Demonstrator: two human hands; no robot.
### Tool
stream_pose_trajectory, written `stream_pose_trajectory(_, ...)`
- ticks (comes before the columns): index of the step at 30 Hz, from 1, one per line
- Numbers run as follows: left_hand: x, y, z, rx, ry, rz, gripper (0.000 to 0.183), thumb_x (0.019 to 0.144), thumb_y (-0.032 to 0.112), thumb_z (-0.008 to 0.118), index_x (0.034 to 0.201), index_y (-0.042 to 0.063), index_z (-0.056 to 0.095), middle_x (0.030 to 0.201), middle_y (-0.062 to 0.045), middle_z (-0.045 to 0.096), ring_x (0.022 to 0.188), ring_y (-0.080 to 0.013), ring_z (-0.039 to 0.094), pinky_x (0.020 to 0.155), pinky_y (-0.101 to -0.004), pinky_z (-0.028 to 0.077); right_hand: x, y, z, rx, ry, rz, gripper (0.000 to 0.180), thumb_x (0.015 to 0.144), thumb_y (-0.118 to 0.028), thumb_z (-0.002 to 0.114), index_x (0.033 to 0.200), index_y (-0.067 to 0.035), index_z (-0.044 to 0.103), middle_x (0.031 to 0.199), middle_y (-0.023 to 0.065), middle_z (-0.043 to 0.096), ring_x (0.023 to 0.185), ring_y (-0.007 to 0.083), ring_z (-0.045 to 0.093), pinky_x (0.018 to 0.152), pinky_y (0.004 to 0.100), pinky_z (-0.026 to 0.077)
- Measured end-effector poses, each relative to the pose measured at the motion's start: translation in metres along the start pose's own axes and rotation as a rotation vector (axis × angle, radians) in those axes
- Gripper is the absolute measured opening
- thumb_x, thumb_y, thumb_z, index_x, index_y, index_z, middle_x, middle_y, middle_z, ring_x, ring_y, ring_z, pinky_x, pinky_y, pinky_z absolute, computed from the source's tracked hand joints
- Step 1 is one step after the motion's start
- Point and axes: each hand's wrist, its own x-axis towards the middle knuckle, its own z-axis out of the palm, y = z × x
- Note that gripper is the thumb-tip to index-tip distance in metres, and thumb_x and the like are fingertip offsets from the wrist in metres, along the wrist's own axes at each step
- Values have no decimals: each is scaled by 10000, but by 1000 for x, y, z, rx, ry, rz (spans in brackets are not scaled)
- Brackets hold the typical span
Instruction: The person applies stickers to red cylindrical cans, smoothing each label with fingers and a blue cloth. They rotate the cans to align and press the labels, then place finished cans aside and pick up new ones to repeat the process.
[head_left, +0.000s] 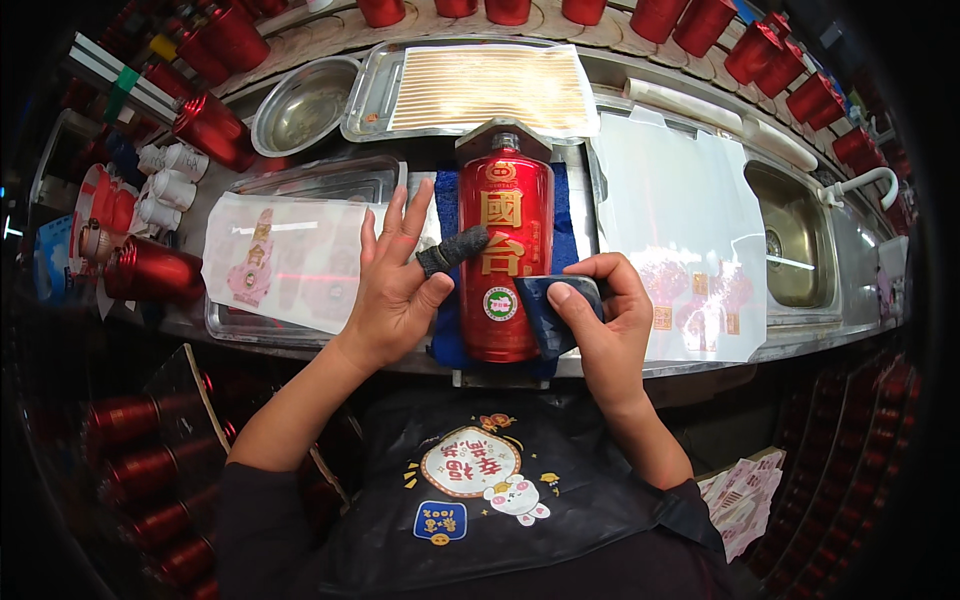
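Note:
A glossy red bottle (504, 202) lies on its back before me, neck pointing away, with gold characters and a round green-and-white emblem on its front. It rests on a blue cloth (564, 217), its neck end at a dark metal holder (510, 127). My left hand (397, 285) has its fingers spread and holds nothing. A dark finger cot (454, 251) covers its index finger, whose tip is on the bottle beside the gold characters. Between thumb and fingers, my right hand (607, 319) grips a dark blue flat scraper (551, 304), its edge at the bottle's lower right side.
Decal sheets (292, 255) lie over a clear tray at left; a backing sheet (675, 202) lies at right, beside a steel sink (791, 247). Behind are a metal bowl (304, 109) and a gold-striped sheet (487, 86) on another tray. Red bottles (214, 131) stand around.

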Motion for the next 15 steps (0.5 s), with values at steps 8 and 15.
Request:
stream_pose_trajectory(8, 2, 20, 7, 39, 2, 22, 445, 1034, 495, 476, 1305, 217, 695, 1676, -186, 193, 1534, -448, 137, 1168, -669, -17, -2, 1, -7, 32, 30, 40, 195, 925, -46, 713, 1071, -14, 587, 975, 31, 637, 866, 58, 599, 769, 197, 489)
stream_pose_trajectory(15, 44, 6, 13, 118, 79, 130, 451, 1034, 515, 456, 1202, 208, 741, 1677, -152, 212, 1508, -465, 194, 1156, -702, 34, 0, -9, 2, 50, -31, 61, 276, 914, -16, 708, 1144, -5, 556, 1022, 50, 641, 910, 73, 615, 805, 211, 509)
